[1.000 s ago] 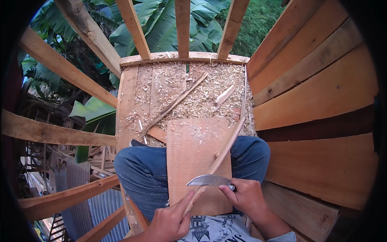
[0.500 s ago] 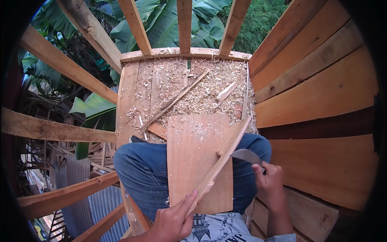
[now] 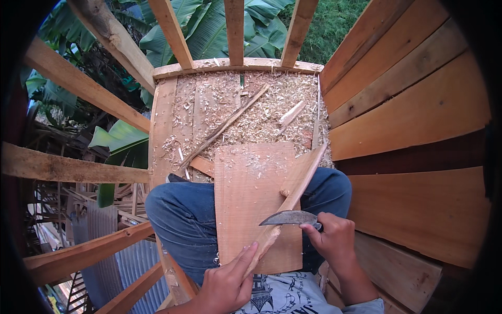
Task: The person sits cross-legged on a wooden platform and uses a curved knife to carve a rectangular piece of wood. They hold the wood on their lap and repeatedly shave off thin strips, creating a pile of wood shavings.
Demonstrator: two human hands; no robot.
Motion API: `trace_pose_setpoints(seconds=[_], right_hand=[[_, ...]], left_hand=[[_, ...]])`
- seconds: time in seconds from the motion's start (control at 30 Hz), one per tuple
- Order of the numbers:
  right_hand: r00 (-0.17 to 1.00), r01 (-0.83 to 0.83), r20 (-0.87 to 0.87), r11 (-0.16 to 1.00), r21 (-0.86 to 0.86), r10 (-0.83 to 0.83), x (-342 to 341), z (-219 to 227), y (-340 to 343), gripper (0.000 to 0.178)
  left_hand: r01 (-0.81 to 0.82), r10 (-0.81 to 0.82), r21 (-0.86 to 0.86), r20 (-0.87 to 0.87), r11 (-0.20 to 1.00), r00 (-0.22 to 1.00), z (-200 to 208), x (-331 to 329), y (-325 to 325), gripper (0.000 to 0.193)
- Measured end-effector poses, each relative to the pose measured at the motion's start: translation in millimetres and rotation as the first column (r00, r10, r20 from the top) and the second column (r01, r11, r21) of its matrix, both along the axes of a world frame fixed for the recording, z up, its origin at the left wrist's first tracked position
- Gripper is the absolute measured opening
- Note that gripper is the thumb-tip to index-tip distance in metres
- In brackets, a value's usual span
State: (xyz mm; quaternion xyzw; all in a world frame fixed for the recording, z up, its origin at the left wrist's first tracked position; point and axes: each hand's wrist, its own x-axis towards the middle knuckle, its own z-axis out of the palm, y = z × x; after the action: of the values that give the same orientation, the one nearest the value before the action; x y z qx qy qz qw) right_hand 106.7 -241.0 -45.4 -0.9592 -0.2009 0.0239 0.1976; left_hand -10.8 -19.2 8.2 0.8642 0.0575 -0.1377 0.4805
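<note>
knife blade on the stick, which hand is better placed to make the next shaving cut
Right. The right hand grips the knife, whose blade lies across the stick over the board. The left hand pinches the stick's near end, so it is better suited to steadying.

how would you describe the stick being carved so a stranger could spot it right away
A flat board lies across the person's lap. The stick slants over its right side, near end in the left hand, the right hand laying a curved blade across it. Other sticks lie loose among floor shavings; only this one is held.
</note>
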Motion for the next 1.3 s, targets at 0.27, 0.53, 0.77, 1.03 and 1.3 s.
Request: trace_pose_setpoints(seconds=[0.27, 0.53, 0.77, 1.03, 1.3], right_hand=[[0.932, 0.227, -0.317, 0.964, 0.139, -0.174, 6, 14, -7, 0.047], [0.997, 0.009, -0.072, 0.999, -0.034, -0.011, 0, 10, 2, 0.049], [0.912, 0.349, -0.269, 0.931, 0.107, -0.311, 22, 8, -28, 0.05], [0.993, -0.018, -0.111, 0.993, 0.113, 0.03, -9, -10, 12, 0.049], [0.971, 0.22, 0.067, 0.968, 0.121, -0.229, 29, -33, -14, 0.056]], left_hand=[[0.07, -0.071, 0.051, 0.012, 0.996, 0.997, -2, 3, 2, 0.064], [0.025, -0.027, 0.043, 0.042, 0.999, 0.999, -6, -4, -1, 0.06], [0.041, -0.039, 0.035, -0.057, 0.999, 0.998, -1, 1, 4, 0.064], [0.044, -0.044, -0.01, -0.064, 0.999, 0.997, -2, 5, 6, 0.065], [0.043, -0.043, 0.006, -0.052, 0.999, 0.998, -1, 11, 2, 0.065]])
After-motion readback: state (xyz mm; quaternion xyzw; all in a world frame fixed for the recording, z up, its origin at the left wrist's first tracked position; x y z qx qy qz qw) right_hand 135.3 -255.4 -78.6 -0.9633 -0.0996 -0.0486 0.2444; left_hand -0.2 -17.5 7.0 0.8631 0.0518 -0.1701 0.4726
